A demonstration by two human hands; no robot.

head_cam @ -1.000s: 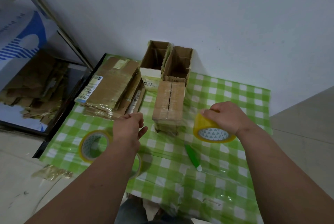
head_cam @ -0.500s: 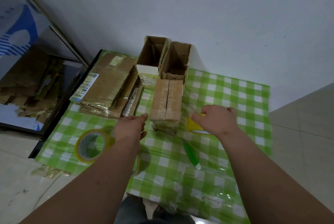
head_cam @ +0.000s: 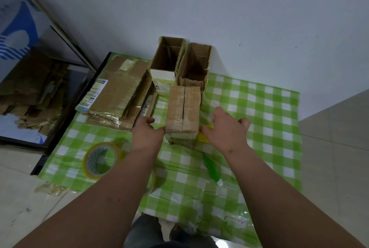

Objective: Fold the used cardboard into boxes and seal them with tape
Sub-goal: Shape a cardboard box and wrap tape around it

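On the green checked cloth, centre: the closed box (head_cam: 183, 113) lies on its side, its two flaps meeting in an open seam along the top; it is just in front of two open boxes.
Seam: no fresh tape is seen across it; old shiny tape seems to remain on the cardboard.
Left hand (head_cam: 147, 133): it touches the near left corner of the box, fingers only loosely bent; it steadies more than grasps.
Right hand (head_cam: 225, 130): it is curled around the yellow tape roll (head_cam: 203, 137), held close against the right side of the box; only a small yellow part of the roll shows.
Tape end: I cannot tell if it is already stuck on the box.
Step, as I judge: preparing to put tape on the seam.
Risk 1: the flaps may spring apart, because nothing presses them down from above.
Risk 2: the light box may slide or turn when the tape is pulled, because the left hand only rests on one corner.
Risk 3: the tape may run beside the seam or wrinkle, because the old tape makes the surface uneven.
Near things: a green cutter (head_cam: 212, 167) lies just behind the right wrist; a second tape roll (head_cam: 100, 159) lies to the left.
Further: a stack of flat cardboard (head_cam: 117, 89) waits at the left; two open boxes (head_cam: 182, 61) stand against the wall.
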